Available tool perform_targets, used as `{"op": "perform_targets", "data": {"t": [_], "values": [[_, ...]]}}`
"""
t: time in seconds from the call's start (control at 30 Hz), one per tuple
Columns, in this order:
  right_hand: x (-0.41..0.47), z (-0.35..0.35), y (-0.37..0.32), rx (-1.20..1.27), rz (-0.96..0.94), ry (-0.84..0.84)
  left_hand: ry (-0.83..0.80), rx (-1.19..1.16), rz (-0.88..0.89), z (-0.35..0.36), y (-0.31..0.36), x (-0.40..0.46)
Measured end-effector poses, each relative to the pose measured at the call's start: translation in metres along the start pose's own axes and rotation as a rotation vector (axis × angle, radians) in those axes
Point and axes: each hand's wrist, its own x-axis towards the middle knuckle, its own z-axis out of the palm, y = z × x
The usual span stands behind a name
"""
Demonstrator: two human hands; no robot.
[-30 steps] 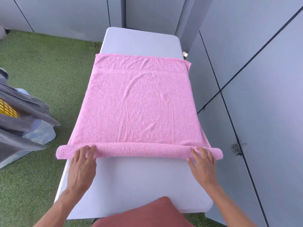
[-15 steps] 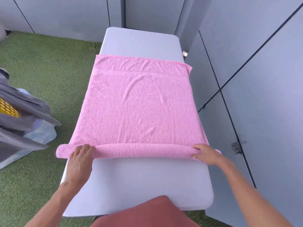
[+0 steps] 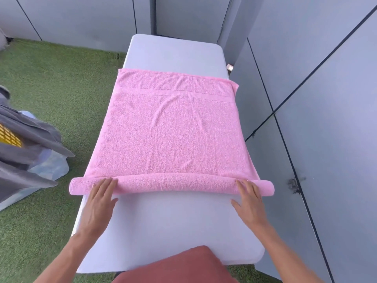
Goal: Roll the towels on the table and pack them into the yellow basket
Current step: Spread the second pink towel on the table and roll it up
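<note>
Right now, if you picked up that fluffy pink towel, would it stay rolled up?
Probably not. The pink terry towel looks soft and floppy, and only its near edge is rolled. The roll would likely sag and unwind once the left hand and right hand let go.

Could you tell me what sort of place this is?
Probably a balcony or terrace corner set up as a work spot: artificial grass on the floor, grey panel walls round it, and a white folding table with a pink towel.

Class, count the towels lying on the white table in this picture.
1. A pink towel lies spread across the table, its near edge rolled under the left hand and right hand. None other shows there.
</note>
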Motion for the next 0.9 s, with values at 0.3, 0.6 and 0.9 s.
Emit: {"op": "perform_targets", "data": {"t": [0.3, 0.6, 0.9], "values": [[0.038, -0.028, 0.008, 0.08, 0.056, -0.278, -0.227, -0.02, -0.129, -0.019, -0.002, 0.039], [0.038, -0.041, 0.016, 0.645, 0.337, -0.268, -0.214, -0.247, -0.264, -0.049, -0.01, 0.051], [-0.009, 0.005, -0.004, -0.059, 0.045, 0.013, 0.058, 0.034, 0.096, -0.001, -0.003, 0.004]]}}
